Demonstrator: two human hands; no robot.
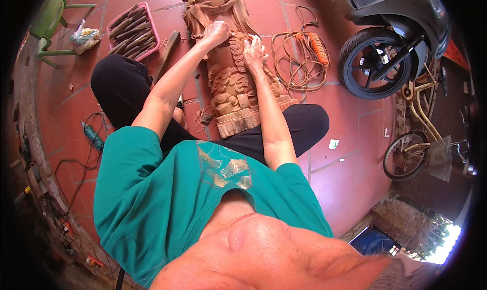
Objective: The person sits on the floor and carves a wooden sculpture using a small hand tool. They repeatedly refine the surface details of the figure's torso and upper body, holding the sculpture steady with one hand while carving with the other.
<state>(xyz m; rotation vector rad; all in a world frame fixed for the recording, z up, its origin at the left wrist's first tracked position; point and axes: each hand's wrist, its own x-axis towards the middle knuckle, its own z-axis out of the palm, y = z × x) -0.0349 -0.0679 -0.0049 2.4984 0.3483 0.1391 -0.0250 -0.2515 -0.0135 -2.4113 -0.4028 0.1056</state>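
Observation:
A carved wooden statue (236,82) lies on the floor in front of me, with draped robes at its far part and rounded, scaly relief nearer to me. Over its upper middle, my left hand (216,32) is closed in a fist. A slim brown tool (197,36) pokes out on the fist's left side; its working end is hidden. On the statue's right side rests my right hand (254,54), fingers apart and slightly bent against the wood, holding nothing that I can see.
A pink basket (154,30) of brown-handled tools and a wooden piece (169,51) lie left. An orange power strip (318,49) with coiled cable (291,69) lies right, before a motorbike wheel (375,61). A green chair (48,16) and teal power tool (93,137) are left.

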